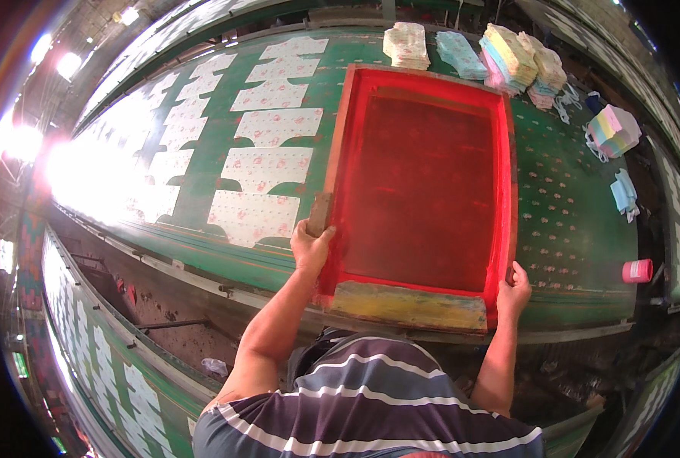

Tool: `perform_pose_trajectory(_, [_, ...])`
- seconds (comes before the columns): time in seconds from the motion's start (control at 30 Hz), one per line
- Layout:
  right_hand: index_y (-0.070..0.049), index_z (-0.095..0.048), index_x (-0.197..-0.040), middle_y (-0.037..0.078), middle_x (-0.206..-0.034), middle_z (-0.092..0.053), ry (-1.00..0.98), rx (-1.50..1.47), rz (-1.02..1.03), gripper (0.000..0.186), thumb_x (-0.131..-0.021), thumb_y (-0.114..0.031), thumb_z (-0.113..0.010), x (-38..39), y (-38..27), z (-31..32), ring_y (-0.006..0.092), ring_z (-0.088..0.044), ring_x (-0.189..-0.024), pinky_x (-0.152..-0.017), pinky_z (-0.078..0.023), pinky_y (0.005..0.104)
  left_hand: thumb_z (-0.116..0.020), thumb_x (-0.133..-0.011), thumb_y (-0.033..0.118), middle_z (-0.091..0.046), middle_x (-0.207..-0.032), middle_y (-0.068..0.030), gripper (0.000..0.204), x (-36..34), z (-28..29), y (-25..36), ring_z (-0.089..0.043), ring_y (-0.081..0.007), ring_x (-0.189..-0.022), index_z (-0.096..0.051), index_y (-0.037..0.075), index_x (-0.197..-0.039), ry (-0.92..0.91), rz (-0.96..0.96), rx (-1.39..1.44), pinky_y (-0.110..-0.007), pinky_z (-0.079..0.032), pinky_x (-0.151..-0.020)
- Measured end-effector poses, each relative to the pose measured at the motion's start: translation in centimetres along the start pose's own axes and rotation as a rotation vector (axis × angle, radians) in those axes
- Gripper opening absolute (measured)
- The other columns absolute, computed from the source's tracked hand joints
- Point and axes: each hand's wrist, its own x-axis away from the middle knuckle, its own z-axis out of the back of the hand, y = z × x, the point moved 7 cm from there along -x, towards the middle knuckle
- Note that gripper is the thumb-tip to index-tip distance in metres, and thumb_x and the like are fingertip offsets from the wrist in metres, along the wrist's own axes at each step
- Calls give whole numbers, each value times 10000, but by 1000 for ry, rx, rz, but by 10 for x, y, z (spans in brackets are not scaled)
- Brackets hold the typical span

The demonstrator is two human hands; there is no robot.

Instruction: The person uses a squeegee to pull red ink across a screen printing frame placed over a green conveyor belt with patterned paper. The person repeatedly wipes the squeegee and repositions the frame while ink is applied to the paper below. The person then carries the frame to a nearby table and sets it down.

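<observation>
A large screen-printing frame (431,183) with a dark red mesh and bright red borders lies over the green printing table (275,263) in front of me. My left hand (311,246) is closed round a brown wooden block (319,214) at the frame's left edge; whether the block is fixed to it I cannot tell. On the right edge, low down, my right hand (514,290) grips the frame, its fingers partly hidden. A yellow-grey stained strip (409,305) runs along the frame's near end. To the left, white floral-printed fabric pieces (267,168) lie flat in rows.
Folded fabric stacks (510,57) in several colours stand along the table's far right edge. Small printed motifs (550,221) dot the green surface right of the frame. A pink container (637,271) sits near the right edge. Another table (119,366) with fabric pieces is at lower left.
</observation>
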Motion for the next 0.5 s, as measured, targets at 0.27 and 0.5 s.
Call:
perform_pose_trajectory(0.27, [37, -674, -1464, 203, -1297, -809, -40, -52, -5, 544, -932, 151, -655, -2, 10, 5, 228, -797, -1165, -1026, -599, 355, -953, -840, 287, -775, -1091, -179, 504, 3, -6, 0, -747, -331, -1017, -729, -10, -1181, -2, -6, -28, -459, -580, -934])
perform_pose_trajectory(0.5, [-37, -674, -1496, 216, -1360, -777, -44, 76, -72, 602, -913, 110, -689, 8, -15, 5, 311, -760, -1261, -1100, -580, 427, -950, -839, 344, -773, -1088, -215, 527, -3, -13, -8, -744, -406, -1026, -721, -17, -1149, -11, -5, -153, -506, -570, -939])
